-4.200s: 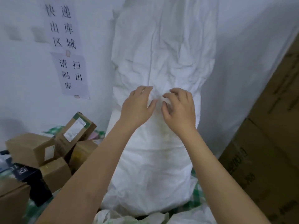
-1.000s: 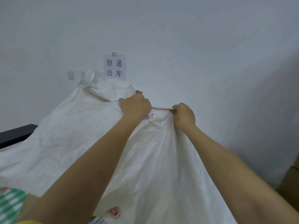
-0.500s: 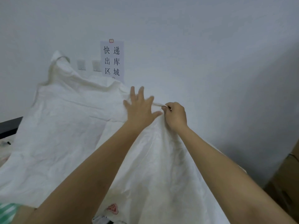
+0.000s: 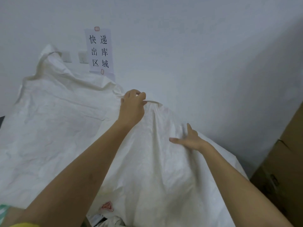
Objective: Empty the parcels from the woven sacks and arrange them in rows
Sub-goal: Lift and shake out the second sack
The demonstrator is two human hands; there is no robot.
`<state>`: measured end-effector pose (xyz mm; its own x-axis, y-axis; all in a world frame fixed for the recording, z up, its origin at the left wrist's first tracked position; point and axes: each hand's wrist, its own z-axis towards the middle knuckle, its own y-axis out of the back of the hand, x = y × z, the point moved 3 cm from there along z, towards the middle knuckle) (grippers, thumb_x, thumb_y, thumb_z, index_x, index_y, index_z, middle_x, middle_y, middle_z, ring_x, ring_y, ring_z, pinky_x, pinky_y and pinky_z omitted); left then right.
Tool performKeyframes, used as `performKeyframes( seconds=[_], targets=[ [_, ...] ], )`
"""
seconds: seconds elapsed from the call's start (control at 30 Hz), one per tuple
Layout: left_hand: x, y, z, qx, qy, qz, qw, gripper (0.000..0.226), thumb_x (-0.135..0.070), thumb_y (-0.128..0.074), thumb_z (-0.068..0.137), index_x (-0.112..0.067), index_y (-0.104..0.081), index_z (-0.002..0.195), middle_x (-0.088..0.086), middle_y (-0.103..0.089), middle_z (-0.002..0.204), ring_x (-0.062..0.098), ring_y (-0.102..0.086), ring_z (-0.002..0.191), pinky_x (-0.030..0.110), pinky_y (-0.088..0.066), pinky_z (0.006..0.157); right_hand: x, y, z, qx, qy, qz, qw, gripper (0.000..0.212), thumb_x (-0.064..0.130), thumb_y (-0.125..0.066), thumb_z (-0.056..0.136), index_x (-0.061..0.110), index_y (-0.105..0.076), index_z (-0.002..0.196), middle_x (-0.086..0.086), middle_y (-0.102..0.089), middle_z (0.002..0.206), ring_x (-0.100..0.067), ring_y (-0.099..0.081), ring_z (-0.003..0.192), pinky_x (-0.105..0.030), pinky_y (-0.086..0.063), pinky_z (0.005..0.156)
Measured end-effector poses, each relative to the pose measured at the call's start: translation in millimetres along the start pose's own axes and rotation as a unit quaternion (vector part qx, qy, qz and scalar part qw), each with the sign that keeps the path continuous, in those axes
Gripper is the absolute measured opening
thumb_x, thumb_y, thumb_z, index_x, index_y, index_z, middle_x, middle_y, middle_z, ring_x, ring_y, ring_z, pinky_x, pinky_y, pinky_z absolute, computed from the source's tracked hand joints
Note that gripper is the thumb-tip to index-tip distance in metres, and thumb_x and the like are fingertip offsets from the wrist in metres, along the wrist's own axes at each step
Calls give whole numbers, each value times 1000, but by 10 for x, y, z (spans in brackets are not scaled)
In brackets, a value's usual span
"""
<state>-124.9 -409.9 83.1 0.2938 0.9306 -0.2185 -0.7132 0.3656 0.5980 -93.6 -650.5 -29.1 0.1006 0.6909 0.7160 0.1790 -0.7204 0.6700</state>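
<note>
White woven plastic sack [image 4: 68, 131], large, crumpled, limp: I log it held high against the pale wall [image 4: 196, 46], its hem uppermost and its body draping down toward me. It looks slack through its upper part, so I judge most of its load gone; whether anything is left inside I cannot tell.

Left hand [image 4: 132, 106]: fingers curled, pinching the raised hem. Half a second ago this hand lay flat with fingers spread; it now carries the sack alone.

Right hand [image 4: 188, 139]: half a second ago it pinched the hem beside the left; it has let go and dropped lower, fingers straight and spread, blurred. Touching the fabric or just off it, I cannot tell.

Parcels: none plainly in view. A dark item [image 4: 100, 220] shows at the bottom edge under the sack, too cropped to identify.

Also present: white paper notice with black characters [image 4: 100, 50] taped to the wall; brown cardboard cartons [image 4: 282, 169] at right.

Reading: the grip change suggests the emptying is ending; arranging in rows is not yet begun.
</note>
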Motion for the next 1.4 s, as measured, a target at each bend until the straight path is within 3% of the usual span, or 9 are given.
performKeyframes(
  seconds=[0.1,0.23,0.37,0.6,0.73,0.9,1.03,1.17,1.4],
  targets=[
    [-51,-28,0,-8,-14,-15,1000,5,-5,-52,94,-2,-56,92,15,-53,110,34,-48,107,36,-33,72,-221,-95,3,52,-54,-15,997,151,80,-74,43,21,9,154,-8,-5,161,-30,-14,147,-48,-20,118],
    [-77,-79,-16,-5,-18,-43,999,6,-6,-52,94,-1,-57,93,17,-53,109,34,-51,101,34,-33,69,-284,-172,-16,15,-55,69,996,106,58,-76,71,4,-26,147,-10,-36,149,-30,-39,136,-37,-36,106],
    [-59,-129,-57,-2,-26,-65,998,6,-6,-53,94,-2,-54,90,15,-53,107,34,-54,95,39,-43,61,-317,-285,11,19,-50,106,993,70,47,-78,75,1,-58,123,-10,-62,125,-27,-61,111,-37,-48,99],
    [-45,-167,-70,9,-19,-68,997,5,-5,-52,94,-2,-53,89,14,-53,106,31,-54,91,42,-47,61,-140,-241,29,-63,-71,92,991,24,19,-60,92,2,-60,108,-11,-61,100,-31,-62,100,-40,-53,89],
    [-45,-166,-50,12,-15,-69,997,7,-4,-51,95,-1,-53,89,14,-52,103,27,-53,89,39,-44,61,-105,-143,35,-106,-122,160,974,24,10,-53,93,-5,-58,111,-9,-51,76,-23,-50,66,-28,-41,58],
    [-59,-180,-17,28,2,-62,998,12,-11,-46,98,-2,-50,92,11,-46,94,20,-43,81,33,-35,62,-82,-161,50,-134,-147,368,908,30,3,-41,95,-7,-56,118,-21,-61,116,-30,-57,92,-35,-45,83],
    [-1,-188,-13,62,14,-83,995,13,-11,-41,100,-8,-42,88,11,-42,83,24,-41,76,30,-30,63,-13,-128,68,-145,-137,471,859,20,2,-36,92,4,-51,79,-5,-47,71,-18,-43,60,-27,-39,58],
    [90,-167,-31,81,30,-110,990,15,-10,-40,101,-9,-36,86,13,-39,82,24,-37,74,31,-26,62,87,-107,75,-148,-103,527,830,9,14,-56,89,6,-58,91,-6,-60,89,-23,-58,84,-38,-51,88],
    [76,13,43,64,38,-154,985,11,-5,-39,100,-7,-38,89,15,-43,83,23,-38,76,24,-21,62,552,305,21,-234,10,539,809,42,15,-62,88,-4,-55,125,-13,-61,121,-27,-60,105,-32,-50,89]
  ],
)
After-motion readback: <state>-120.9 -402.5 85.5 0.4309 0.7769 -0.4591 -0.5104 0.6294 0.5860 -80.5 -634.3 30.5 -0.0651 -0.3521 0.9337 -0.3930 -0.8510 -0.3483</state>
